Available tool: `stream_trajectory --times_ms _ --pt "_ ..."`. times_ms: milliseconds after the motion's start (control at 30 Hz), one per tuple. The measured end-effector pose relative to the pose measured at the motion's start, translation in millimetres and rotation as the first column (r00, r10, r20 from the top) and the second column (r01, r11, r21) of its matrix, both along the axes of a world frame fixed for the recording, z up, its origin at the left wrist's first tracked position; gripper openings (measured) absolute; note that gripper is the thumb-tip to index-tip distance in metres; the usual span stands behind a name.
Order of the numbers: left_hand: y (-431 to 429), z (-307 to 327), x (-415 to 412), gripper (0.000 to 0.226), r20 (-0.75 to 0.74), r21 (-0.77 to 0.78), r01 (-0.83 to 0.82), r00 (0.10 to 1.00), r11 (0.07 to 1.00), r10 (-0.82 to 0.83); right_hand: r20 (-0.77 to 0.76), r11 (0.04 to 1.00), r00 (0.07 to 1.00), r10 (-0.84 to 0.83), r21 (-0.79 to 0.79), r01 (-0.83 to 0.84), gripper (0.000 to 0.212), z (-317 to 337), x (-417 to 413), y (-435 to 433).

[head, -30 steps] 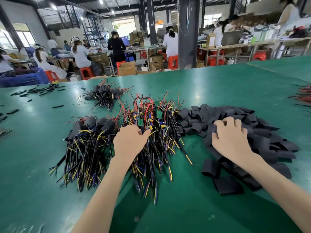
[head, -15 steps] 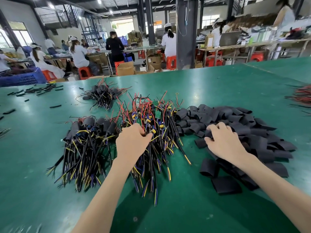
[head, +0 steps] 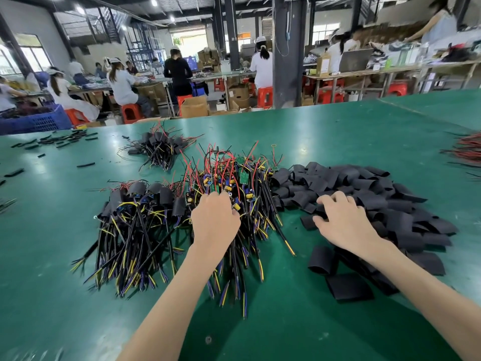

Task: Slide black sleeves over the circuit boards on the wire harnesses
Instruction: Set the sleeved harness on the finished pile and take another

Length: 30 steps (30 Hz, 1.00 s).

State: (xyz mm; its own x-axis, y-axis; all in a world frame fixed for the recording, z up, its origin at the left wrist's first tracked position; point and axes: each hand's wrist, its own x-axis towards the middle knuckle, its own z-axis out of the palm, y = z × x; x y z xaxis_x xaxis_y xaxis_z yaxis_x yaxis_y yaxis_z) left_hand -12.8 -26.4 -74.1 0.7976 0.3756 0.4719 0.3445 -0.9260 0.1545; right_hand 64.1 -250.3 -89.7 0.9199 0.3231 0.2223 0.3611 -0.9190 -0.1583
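While both bare forearms reach out from the near edge of the green table, each hand sits on its own heap. The left hand rests back-up on the middle heap of bare wire harnesses, a tangle of black, yellow, blue and red leads whose small green circuit boards lie at the end toward the far edge. Its fingers are curled forward and down among the boards, close together; their tips are hidden, so whether they pinch a harness cannot be told.

The right hand lies on the left margin of the heap of black sleeves, which spreads toward the right edge and touches the harness heap. Its fingers are apart and bent, tips pressing on the sleeves, thumb stretched left onto one flat piece; nothing is clamped in it. Two loose sleeves lie just off that heap toward the near edge, beside the right forearm.

Left of the bare harnesses, touching them, is a heap of sleeved harnesses, black tubes over their far ends. A smaller bundle of the same kind lies nearer the far edge. Short black offcuts are scattered by the far left corner, and red wires show at the right edge. Beyond the table, people sit on red stools at other benches, and a blue crate stands off the far left corner.
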Motion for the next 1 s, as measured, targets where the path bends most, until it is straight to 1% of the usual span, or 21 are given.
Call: stream_trajectory --times_ms 67,100,167,233,300,433,500,533,633,700,733,800,867,1000 --pt "0 2 0 0.014 0.038 -0.023 0.011 0.999 1.0 -0.01 -0.003 1.0 1.0 0.0 0.011 0.0 0.039 0 1 1" --pt "1 4 0 0.015 0.085 -0.054 0.019 0.996 0.998 -0.015 -0.003 1.0 1.0 0.0 0.014 0.001 0.038 0 2 1" --pt "7 11 0 0.017 0.227 -0.15 0.04 0.974 0.988 -0.005 -0.002 1.0 1.0 0.001 0.021 -0.001 0.037 0 3 1" --pt "13 22 1 0.016 0.379 -0.267 0.076 0.925 0.961 0.032 0.001 1.0 1.0 0.001 0.03 -0.001 0.036 0 3 0" --pt "16 31 4 0.015 0.488 -0.377 0.132 0.87 0.917 0.075 0.008 1.0 1.0 0.001 0.029 -0.001 0.037 0 3 0" --pt "14 43 26 0.013 0.545 -0.536 0.246 0.832 0.808 0.108 0.02 1.0 1.0 0.005 0.03 -0.006 0.039 0 3 0" --pt "10 44 38 0.014 0.515 -0.581 0.283 0.854 0.763 0.075 0.019 1.0 1.0 0.008 0.024 -0.009 0.04 -1 4 -1" --pt "8 42 44 0.014 0.46 -0.582 0.259 0.886 0.771 0.05 0.018 1.0 1.0 0.013 0.017 -0.013 0.04 -1 4 -1" --pt "1 34 53 0.015 0.206 -0.534 0.124 0.979 0.836 -0.014 0.003 0.998 0.998 0.056 0.026 -0.056 0.041 -2 5 -3" --pt "-3 28 54 0.021 0.062 -0.48 0.05 0.998 0.876 -0.023 0.01 0.992 0.992 0.124 0.034 -0.125 0.039 0 7 -4" --pt "-5 25 54 0.023 0.035 -0.465 0.04 0.999 0.884 -0.027 0.019 0.985 0.985 0.171 0.036 -0.172 0.038 1 8 -4" --pt "-6 21 54 0.024 0.032 -0.454 0.041 0.999 0.89 -0.03 0.024 0.965 0.965 0.261 0.033 -0.261 0.035 3 8 -3" --pt "-6 20 54 0.026 0.054 -0.451 0.041 0.998 0.892 -0.019 0.003 0.945 0.945 0.328 -0.004 -0.328 0.036 2 9 -1" --pt "-2 27 47 0.023 0.201 -0.459 0.093 0.98 0.883 0.002 -0.061 0.917 0.918 0.392 -0.059 -0.395 0.034 -5 10 -1"
